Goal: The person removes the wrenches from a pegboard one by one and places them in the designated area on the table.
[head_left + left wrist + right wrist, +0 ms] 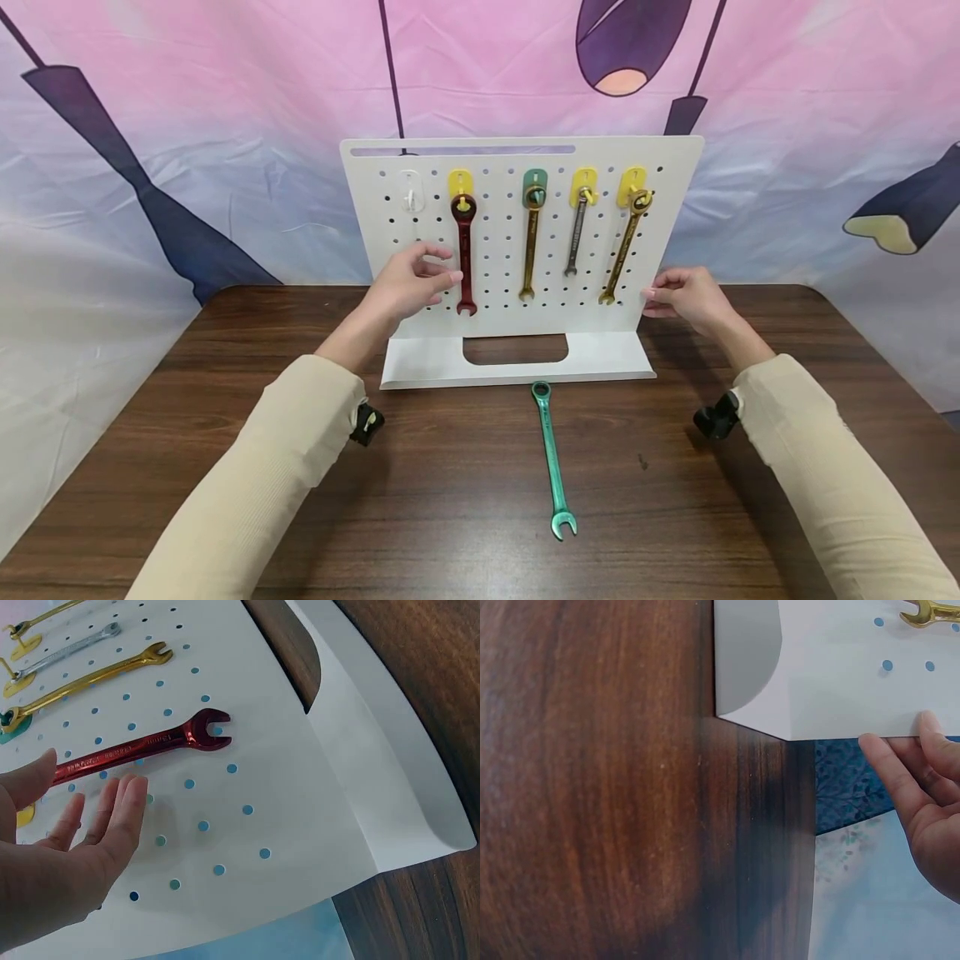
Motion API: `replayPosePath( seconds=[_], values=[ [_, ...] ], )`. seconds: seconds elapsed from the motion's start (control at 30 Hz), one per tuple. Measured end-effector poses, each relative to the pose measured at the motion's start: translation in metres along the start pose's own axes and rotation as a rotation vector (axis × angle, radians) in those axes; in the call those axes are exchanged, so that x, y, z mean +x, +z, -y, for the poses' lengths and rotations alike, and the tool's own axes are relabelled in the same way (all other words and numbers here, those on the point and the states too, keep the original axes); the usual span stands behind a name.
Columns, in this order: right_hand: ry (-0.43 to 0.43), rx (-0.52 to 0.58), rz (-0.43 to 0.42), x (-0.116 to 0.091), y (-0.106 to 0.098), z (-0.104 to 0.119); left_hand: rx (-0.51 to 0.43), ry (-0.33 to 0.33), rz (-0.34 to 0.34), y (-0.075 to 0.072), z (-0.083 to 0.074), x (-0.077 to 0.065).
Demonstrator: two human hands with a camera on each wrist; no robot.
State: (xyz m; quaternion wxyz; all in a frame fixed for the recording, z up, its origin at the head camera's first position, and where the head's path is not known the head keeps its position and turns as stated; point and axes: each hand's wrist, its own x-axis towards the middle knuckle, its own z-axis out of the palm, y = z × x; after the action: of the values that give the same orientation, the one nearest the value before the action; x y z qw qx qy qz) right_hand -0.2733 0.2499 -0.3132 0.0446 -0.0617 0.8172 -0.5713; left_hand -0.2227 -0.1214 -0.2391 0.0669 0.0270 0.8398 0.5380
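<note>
A white pegboard (495, 250) stands on the table, and a red wrench (465, 250) hangs from one of its yellow hooks. My left hand (408, 283) is beside the red wrench, thumb tip close to its shaft and fingers loosely bent with a gap to the thumb; the left wrist view shows the same hand (90, 832) in front of the board. At the board's right edge, my right hand (693, 300) pinches the edge, thumb on the front face; the right wrist view shows this hand (926, 787) too. A green wrench (552, 462) lies on the table before the board.
Two gold wrenches, one at the middle (531, 250) and another gold wrench (626, 250) at the right, hang with a small silver wrench (577, 233) between them. A white hook (410, 196) at the left holds nothing. A printed cloth (247, 125) hangs behind the wooden table (450, 500).
</note>
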Motion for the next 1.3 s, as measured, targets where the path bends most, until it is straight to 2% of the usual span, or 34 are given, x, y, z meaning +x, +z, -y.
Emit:
replayPosePath(
  seconds=[0.5,1.0,1.13,1.3],
  values=[
    [0.0,-0.008,-0.012,0.001,0.001,-0.002,0.028,0.123,-0.023,0.006,0.0,0.012],
    [0.002,0.009,-0.022,0.001,0.003,-0.001,-0.014,0.126,-0.057,0.01,-0.001,0.013],
    [0.003,-0.016,-0.012,0.001,0.002,-0.001,-0.013,0.142,-0.042,0.011,-0.001,0.01],
    [0.001,-0.022,-0.013,0.0,0.001,0.0,-0.055,0.16,-0.016,0.013,-0.003,0.007]
  ],
)
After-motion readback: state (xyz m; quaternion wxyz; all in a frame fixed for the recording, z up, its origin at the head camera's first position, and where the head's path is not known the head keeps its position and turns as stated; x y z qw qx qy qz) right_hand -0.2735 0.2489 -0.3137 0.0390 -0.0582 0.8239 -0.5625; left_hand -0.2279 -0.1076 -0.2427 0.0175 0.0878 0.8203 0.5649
